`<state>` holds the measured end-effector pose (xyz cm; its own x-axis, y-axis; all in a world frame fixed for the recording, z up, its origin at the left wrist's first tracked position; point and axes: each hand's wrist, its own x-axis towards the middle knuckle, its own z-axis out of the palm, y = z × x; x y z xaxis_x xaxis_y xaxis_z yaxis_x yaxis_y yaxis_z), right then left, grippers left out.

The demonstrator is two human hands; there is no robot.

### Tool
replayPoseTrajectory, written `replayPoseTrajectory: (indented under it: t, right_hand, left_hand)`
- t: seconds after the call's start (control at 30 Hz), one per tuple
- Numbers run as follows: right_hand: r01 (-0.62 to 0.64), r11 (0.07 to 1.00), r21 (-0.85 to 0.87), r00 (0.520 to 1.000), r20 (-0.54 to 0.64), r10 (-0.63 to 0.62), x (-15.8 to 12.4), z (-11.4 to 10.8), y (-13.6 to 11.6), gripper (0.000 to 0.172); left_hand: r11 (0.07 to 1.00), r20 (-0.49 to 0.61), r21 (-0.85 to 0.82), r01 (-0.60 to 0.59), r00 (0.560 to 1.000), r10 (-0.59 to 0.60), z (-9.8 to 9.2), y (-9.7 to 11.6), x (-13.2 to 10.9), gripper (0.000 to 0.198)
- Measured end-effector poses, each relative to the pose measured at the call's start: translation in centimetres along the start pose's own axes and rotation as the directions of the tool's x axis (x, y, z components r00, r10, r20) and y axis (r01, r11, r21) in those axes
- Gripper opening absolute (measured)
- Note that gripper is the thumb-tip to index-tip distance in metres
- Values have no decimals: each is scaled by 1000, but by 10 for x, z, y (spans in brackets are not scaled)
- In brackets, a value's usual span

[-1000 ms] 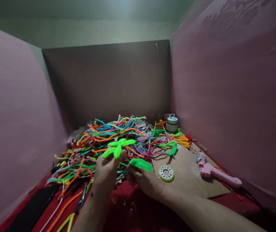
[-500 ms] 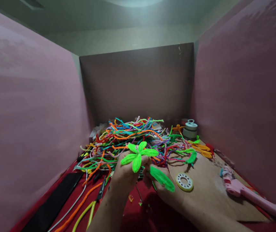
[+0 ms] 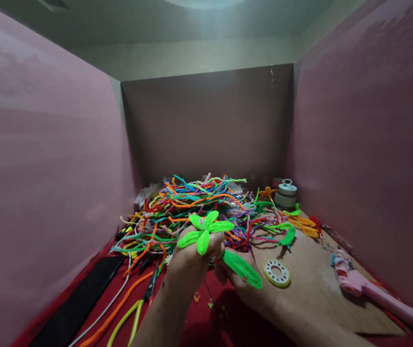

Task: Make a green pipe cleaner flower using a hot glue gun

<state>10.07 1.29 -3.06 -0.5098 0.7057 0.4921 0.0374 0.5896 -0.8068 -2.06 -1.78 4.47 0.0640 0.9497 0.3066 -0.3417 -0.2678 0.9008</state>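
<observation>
Bright green petals of a pipe-cleaner flower spread over the top of my left hand, whose fingers are closed around its stem, mostly out of sight. Close beside it, my right hand is closed with its fingertips pinched together just below the bloom. A darker green pipe-cleaner leaf juts from those fingertips and slants down to the right across the back of that hand. Part of a thin stem shows below the hands. Where leaf and stem meet is hidden by the fingers.
Behind the hands lies a big tangled heap of coloured pipe cleaners. Yellow-handled scissors and a black flat strip are at left. A tape roll and a pink glue gun rest on a brown board at right.
The flower has shifted slightly left and tilted a little with my left hand. My right hand keeps its pinch, and the leaf stays almost in place.
</observation>
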Motion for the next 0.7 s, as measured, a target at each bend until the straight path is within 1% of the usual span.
replayPoseTrajectory:
  t: [0.17, 0.33, 0.43, 0.57, 0.63, 0.7]
  right_hand:
    - [-19, 1000, -24, 1000, -5, 19, 0, 0, -10, 21]
    - [66, 995, -69, 998, 25, -64, -3, 2, -7, 20]
    - [72, 993, -95, 997, 28, -70, -3, 2, -5, 20]
    - [80, 994, -78, 996, 43, -77, -4, 2, -4, 18]
    - [95, 993, -65, 995, 42, -92, -4, 3, -3, 17]
    - [111, 991, -80, 993, 44, -108, -5, 4, 0, 17]
  left_hand:
    - [999, 7, 33, 31, 999, -31, 1, 5, -5, 25]
    - [1000, 106, -6, 0, 994, 1, -3, 6, -7, 21]
    - [1000, 127, 13, -27, 992, 25, -3, 8, -8, 19]
    - [993, 82, 116, 14, 996, -24, 4, 14, -12, 15]
    - [986, 50, 161, 36, 998, -45, 7, 16, -14, 18]
    - [985, 4, 166, 46, 999, -48, 10, 15, -13, 23]
